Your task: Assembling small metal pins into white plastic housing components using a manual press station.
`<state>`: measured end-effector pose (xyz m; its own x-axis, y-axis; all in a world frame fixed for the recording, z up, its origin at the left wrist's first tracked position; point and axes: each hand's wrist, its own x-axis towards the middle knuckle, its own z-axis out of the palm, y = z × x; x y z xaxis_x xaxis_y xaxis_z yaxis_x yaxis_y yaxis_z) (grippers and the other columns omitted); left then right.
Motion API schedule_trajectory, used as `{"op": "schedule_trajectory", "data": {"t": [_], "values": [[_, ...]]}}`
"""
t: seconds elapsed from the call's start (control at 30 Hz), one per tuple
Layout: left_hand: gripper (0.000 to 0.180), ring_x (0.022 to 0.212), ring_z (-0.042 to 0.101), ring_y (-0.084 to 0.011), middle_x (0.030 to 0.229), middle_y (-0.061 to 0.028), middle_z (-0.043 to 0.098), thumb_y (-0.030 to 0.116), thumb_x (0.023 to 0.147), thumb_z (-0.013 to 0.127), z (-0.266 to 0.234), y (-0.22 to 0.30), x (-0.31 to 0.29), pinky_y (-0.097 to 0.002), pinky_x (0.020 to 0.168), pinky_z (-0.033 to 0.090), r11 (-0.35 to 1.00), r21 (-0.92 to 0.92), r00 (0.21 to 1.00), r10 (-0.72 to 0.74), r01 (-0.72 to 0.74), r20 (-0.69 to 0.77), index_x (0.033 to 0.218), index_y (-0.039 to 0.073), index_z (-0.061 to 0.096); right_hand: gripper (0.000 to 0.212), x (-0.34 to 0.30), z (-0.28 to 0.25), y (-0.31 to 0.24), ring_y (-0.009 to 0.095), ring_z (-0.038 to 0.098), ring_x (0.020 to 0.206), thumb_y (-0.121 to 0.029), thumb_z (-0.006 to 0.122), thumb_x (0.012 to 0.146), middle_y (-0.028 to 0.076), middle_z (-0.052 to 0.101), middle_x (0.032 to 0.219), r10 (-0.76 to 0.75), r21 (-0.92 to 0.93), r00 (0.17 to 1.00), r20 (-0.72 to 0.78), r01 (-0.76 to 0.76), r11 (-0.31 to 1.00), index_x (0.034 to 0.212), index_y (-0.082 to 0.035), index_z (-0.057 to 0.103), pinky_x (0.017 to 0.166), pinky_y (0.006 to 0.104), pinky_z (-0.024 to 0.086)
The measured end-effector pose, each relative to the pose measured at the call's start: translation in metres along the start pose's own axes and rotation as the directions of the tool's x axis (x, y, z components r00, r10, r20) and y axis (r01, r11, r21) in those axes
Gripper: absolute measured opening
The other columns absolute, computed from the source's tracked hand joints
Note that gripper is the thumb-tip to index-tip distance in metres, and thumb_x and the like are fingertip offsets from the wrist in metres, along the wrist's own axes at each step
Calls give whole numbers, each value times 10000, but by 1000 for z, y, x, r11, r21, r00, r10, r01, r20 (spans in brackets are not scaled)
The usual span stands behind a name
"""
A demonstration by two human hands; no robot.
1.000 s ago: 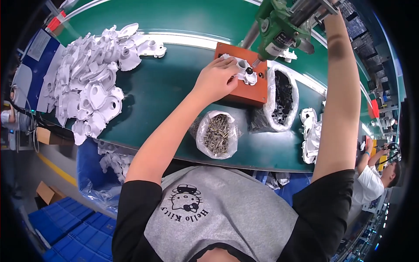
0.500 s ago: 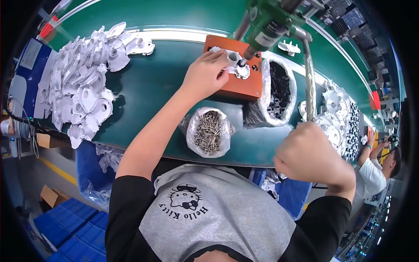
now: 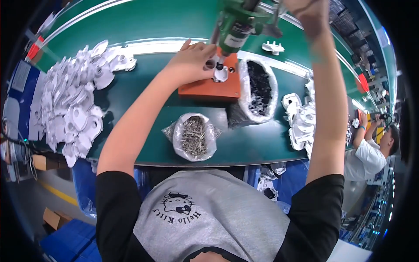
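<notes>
My left hand (image 3: 192,61) holds a white plastic part (image 3: 221,74) down on an orange fixture block (image 3: 209,89), thumb along its near side. The part has a round tube and a round cup; my fingers cover its left end. Directly over it stands a green hand press (image 3: 238,30), its dark tip (image 3: 219,66) at the part, though contact cannot be made out. My right hand (image 3: 307,8) is raised at the top edge, to the right of the press. It is blurred and cut off there, so its fingers and anything in them are hidden.
Many white plastic parts (image 3: 80,91) are heaped at the left, more (image 3: 301,120) at the right. Bags of metal screws (image 3: 193,137) and small black pieces (image 3: 259,89) stand near the block. One white part (image 3: 273,47) lies behind. A co-worker (image 3: 371,150) sits at far right.
My right hand has gone from low beside the bench up to the top edge; earlier it gripped the press lever. My left hand stays on the white part. The whole view has shifted slightly.
</notes>
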<state>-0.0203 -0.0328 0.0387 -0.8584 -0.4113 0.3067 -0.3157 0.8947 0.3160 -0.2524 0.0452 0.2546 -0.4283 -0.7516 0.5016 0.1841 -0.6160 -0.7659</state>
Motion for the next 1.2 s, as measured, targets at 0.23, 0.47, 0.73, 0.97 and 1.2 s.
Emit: {"op": "schedule_trajectory", "data": {"t": [0.23, 0.47, 0.73, 0.97, 1.2], "values": [[543, 859, 631, -318, 893, -180, 665, 531, 714, 682, -48, -23, 30, -383, 730, 506, 885, -157, 895, -411, 438, 176, 918, 28, 669, 436, -69, -78, 23, 240, 602, 1015, -291, 512, 934, 140, 621, 1147, 406, -248, 913, -29, -400, 882, 1268, -12, 512, 896, 336, 453], [596, 855, 668, -307, 887, -207, 682, 516, 753, 653, -30, -84, 48, -377, 746, 511, 785, -326, 833, -553, 526, 14, 918, -57, 659, 403, -180, -150, -2, 244, 588, 1043, -209, 616, 859, 131, 621, 1136, 530, -920, 837, -135, -304, 246, 1193, 7, 552, 883, 330, 447], [805, 1104, 572, -396, 1125, -312, 593, 450, 839, 634, -19, -120, 43, -399, 941, 444, 735, -423, 692, -663, 530, -285, 1363, -74, 319, 715, -233, -159, 19, 376, 532, 1116, -238, 768, 631, 168, 556, 1241, 593, -832, 712, -375, 24, -554, 1279, -99, 501, 967, 484, 374], [491, 1063, 581, -393, 1155, -296, 571, 344, 809, 625, -33, -166, -32, -483, 861, 493, 696, 345, 776, -587, 629, -231, 1159, 9, 545, 627, -236, -185, 18, 427, 554, 1030, -78, 714, 625, 239, 560, 1100, 547, -878, 764, -343, -55, -475, 1217, -70, 508, 849, 466, 478], [398, 934, 642, -405, 983, -227, 666, 357, 812, 571, -34, -206, -90, -487, 810, 504, 646, 327, 705, -702, 690, -102, 1063, 48, 584, 541, -239, -138, 8, 457, 439, 1222, 155, 478, 664, 276, 371, 1401, 598, -911, 710, -372, -158, -381, 1171, -27, 526, 982, 435, 415]]}}
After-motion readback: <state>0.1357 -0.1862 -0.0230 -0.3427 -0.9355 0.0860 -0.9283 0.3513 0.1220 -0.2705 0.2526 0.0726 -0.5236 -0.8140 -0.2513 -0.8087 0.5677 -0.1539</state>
